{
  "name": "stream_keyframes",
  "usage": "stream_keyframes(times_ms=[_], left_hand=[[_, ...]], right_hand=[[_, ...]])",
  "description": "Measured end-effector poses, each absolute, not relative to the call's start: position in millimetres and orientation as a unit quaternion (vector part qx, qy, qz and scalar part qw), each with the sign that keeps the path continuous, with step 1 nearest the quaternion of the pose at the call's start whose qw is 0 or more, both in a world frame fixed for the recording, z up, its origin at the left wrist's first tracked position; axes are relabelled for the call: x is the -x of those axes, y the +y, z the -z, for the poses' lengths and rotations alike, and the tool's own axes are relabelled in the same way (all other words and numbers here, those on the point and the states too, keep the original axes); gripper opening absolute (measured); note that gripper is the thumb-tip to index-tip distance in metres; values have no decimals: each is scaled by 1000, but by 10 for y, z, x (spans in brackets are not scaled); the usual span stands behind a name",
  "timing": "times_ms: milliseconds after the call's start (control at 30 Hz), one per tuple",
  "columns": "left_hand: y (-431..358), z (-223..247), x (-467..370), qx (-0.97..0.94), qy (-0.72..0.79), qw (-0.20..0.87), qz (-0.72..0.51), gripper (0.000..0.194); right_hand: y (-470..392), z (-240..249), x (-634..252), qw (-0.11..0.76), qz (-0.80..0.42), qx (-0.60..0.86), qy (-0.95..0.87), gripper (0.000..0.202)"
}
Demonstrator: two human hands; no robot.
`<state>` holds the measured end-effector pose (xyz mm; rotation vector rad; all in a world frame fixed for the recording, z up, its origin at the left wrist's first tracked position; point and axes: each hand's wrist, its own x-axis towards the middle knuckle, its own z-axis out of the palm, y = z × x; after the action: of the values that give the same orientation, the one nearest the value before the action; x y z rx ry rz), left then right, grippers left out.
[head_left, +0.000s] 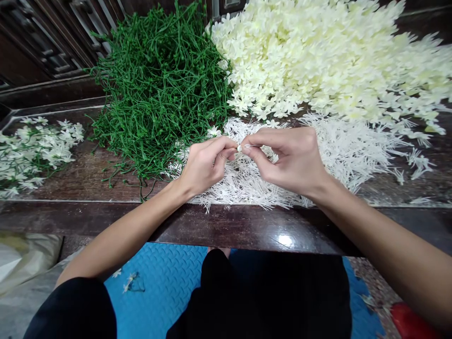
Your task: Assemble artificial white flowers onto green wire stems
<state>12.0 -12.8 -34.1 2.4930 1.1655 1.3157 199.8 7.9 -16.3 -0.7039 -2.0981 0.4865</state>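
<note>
With left hand (208,161) and right hand (292,157) equally near, we are pinching a tiny, white, rounded, plastic-looking piece (239,148) between facing fingers (264,138), above a white, thin-stranded pile (243,187); the piece's long axis isn't showing.

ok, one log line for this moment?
left hand: pinching; right hand: pinching; between: small white bead-like piece; below: pile of thin white strands
</note>
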Motion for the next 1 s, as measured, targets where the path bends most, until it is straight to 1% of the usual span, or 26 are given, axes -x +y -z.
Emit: stream_keyframes(times_ms=[167,300,400,500,600,667,733,767,833,900,933,1000], left_hand=[[-119,320,-107,-825,370,14,-427,19],[-101,211,-107,-830,369,-36,-417,16],[-59,137,-33,-810,400,-82,-421,16],[6,80,166,-764,452,-113,-447,15],[61,-4,435,-707,528,-167,-441,21],[83,-66,577,-675,560,-222,-427,32],[98,-101,633,-670,553,-260,-422,43],[102,-99,621,-679,539,-267,-421,44],[102,-50,522,-721,500,-246,-412,33],[84,48,364,-798,462,-156,-354,22],[71,104,285,-826,460,-103,-309,23],[46,209,162,-851,471,-52,-225,27]], right_hand=[[73,136,-1988,414,-200,308,-833,21],[119,121,-1995,438,-277,323,-792,14],[181,116,-2014,457,-323,336,-758,19],[260,115,-2060,460,-319,391,-730,20],[342,131,-2118,422,-295,450,-730,20],[382,149,-2144,386,-279,470,-743,23],[399,168,-2152,352,-262,480,-760,27],[400,179,-2152,334,-256,481,-769,28],[394,203,-2149,289,-239,472,-797,32],[390,237,-2152,241,-213,446,-835,36],[391,256,-2155,222,-197,427,-854,39],[400,297,-2163,207,-175,395,-878,42]])
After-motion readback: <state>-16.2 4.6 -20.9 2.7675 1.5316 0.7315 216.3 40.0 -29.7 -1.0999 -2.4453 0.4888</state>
